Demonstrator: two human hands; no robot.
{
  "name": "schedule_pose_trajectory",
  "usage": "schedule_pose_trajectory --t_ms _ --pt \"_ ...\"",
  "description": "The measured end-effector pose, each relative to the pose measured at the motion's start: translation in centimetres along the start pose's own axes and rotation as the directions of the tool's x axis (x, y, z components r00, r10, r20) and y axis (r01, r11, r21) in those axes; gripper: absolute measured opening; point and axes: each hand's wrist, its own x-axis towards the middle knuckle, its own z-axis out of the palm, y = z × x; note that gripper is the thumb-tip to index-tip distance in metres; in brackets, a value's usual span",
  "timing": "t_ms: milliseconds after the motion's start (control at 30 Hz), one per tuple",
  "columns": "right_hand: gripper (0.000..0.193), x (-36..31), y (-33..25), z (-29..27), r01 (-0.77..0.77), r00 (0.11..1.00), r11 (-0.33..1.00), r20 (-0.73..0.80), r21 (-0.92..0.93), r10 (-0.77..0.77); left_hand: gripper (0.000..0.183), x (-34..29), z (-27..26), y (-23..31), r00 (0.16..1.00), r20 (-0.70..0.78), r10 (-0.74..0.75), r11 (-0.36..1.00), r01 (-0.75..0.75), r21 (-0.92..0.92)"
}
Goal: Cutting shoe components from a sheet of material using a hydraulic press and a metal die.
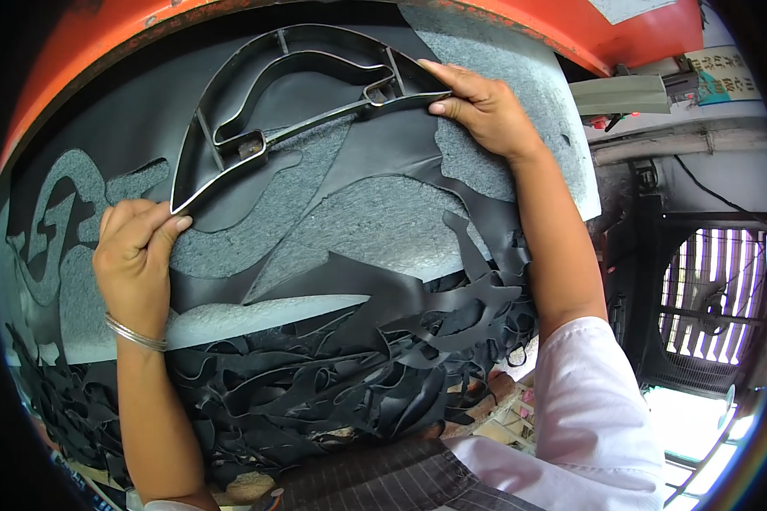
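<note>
Both my hands grip a curved metal cutting die, a crescent-shaped frame of thin black steel walls with short cross braces. My left hand pinches its lower left tip between thumb and fingers. At the upper right tip, my right hand has thumb below and fingers above the edge. Under the die lies a sheet of black leather-like material, with curved shapes cut out of it. The grey, rough cutting board shows through those openings.
Tangled black offcuts pile up along the board's near edge, close to my body. An orange machine frame arches over the far side. At the right are a grey-green handle-like part and a barred round window.
</note>
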Motion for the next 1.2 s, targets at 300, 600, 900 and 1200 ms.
schedule_pose_trajectory --t_ms 300,600,900,1200 --pt "0.066 -0.1 0.1 -1.6 -0.221 0.974 0.912 0.122 0.345 0.189 0.015 0.0 0.0 0.2 1.000 -0.003 -0.023 0.999 0.023 0.026" --pt "0.057 -0.3 0.0 -1.7 -0.067 0.997 0.995 0.047 0.070 0.063 0.015 0.1 -0.3 0.4 0.998 -0.015 -0.061 0.998 0.061 -0.024" --pt "0.053 0.5 -0.9 -1.5 -0.061 0.997 0.996 0.041 -0.062 0.063 0.016 0.8 -1.7 1.1 0.997 -0.016 -0.069 0.997 0.070 0.041" --pt "0.048 0.5 -1.6 -2.3 0.027 0.999 0.990 0.042 -0.136 -0.021 0.022 0.5 -2.4 1.3 1.000 0.013 0.002 0.996 -0.003 0.084"
